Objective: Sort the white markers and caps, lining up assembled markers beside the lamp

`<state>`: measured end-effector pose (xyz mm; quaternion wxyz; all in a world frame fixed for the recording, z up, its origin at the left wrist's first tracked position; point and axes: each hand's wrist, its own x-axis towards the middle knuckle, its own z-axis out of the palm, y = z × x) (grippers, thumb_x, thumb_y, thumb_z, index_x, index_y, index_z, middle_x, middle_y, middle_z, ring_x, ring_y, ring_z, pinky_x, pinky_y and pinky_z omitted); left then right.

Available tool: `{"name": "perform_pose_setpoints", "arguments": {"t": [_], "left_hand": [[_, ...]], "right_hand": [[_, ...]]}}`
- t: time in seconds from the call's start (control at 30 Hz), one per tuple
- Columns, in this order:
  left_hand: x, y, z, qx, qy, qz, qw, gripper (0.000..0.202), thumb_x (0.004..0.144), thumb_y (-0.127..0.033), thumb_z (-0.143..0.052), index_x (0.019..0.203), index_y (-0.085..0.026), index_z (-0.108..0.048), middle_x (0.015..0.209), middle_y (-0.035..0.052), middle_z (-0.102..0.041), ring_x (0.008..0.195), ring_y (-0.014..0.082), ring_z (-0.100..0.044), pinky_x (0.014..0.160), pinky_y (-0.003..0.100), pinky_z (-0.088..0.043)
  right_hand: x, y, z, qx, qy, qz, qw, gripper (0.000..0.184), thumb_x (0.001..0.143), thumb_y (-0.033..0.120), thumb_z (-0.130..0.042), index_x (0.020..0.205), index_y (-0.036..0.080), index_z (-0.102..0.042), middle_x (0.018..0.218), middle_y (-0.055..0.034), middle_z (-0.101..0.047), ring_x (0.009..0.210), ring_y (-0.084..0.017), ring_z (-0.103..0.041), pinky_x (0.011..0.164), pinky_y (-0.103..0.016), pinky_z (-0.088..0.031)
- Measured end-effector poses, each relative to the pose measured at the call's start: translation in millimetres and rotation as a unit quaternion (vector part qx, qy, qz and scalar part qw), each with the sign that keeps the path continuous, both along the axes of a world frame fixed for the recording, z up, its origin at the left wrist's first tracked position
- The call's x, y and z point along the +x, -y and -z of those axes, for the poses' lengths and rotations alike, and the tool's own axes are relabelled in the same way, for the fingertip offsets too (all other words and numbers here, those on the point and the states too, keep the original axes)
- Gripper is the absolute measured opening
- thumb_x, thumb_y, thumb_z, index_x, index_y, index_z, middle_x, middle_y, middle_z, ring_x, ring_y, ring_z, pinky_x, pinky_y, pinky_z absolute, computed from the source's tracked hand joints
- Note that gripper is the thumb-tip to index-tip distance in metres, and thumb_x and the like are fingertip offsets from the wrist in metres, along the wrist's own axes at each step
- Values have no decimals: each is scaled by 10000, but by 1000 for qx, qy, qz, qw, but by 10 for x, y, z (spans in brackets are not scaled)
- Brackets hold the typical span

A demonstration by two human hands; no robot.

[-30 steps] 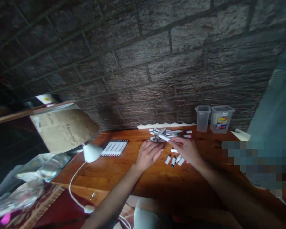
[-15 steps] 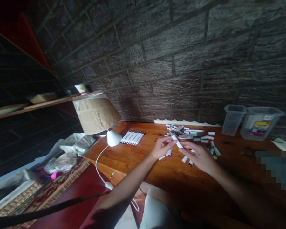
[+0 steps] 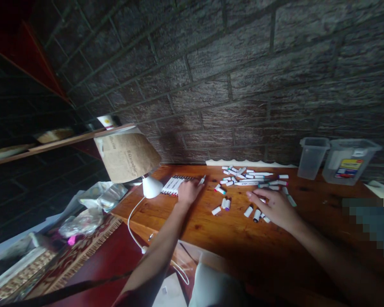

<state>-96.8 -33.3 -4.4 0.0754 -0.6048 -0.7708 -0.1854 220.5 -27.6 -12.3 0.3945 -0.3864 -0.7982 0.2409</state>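
A white marker (image 3: 202, 180) is pinched by the left hand (image 3: 187, 192), roughly parallel to the adjacent marker row (image 3: 172, 186), with the open right hand (image 3: 275, 209) held apart.

Markers, white-barrelled, with colour-banded ends. One tidy row (image 3: 173, 186), laid side by side, my left hand (image 3: 188, 192) resting against its end. One single marker (image 3: 202, 181), tilted, just past my left fingers (image 3: 194, 186); whether I grip it, I cannot tell. One loose heap (image 3: 246, 178), lying crisscross and flat. Several short white marker parts (image 3: 248, 211), some standing on end, scattered just beside my open right hand (image 3: 273, 208).
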Motion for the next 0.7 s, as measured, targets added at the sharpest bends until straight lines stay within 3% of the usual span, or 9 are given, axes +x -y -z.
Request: {"name": "perform_pose_setpoints", "arguments": {"t": [0.07, 0.17, 0.27, 0.43, 0.7], "left_hand": [[24, 29, 53, -27, -61, -41, 997, 340, 836, -495, -568, 917, -218, -748, 872, 116, -715, 884, 266, -642, 783, 337, -446], [85, 37, 83, -14, -100, -32, 994, 331, 858, -470, -545, 911, -213, -746, 876, 121, -707, 968, 280, -616, 858, 372, -430], [96, 27, 72, -1, -95, -13, 995, 292, 882, -412, -523, 913, -228, -748, 901, 110, -711, 987, 269, -608, 872, 369, -422], [-30, 28, 62, -2, -76, -45, 996, 249, 877, -363, -533, 904, -246, -750, 900, 88, -723, 947, 252, -616, 852, 360, -424], [-273, 54, 128, 27, -40, -63, 997, 291, 849, -473, -557, 898, -256, -744, 1014, 79, -709, 1029, 289, -568, 838, 388, -420]], "right_hand": [[-1, 11, -24, -4, -3, 1, 1000, 359, 888, 507, -498, 791, 238, -716, 751, -23, -736, 682, -192, -669, 623, -273, -477], [20, 6, -45, -1, -5, 14, 1000, 360, 890, 505, -493, 805, 240, -721, 792, -24, -747, 712, -193, -680, 612, -270, -477], [48, -10, -49, 17, 9, 28, 999, 382, 889, 511, -485, 794, 232, -729, 769, -30, -748, 642, -188, -664, 560, -274, -460], [48, -7, -53, 26, 8, 40, 999, 398, 885, 524, -486, 788, 228, -734, 748, -30, -745, 626, -186, -657, 555, -271, -451], [51, 7, -91, 16, 16, 20, 1000, 411, 893, 521, -470, 754, 221, -715, 724, -31, -736, 622, -183, -647, 567, -267, -442]]}}
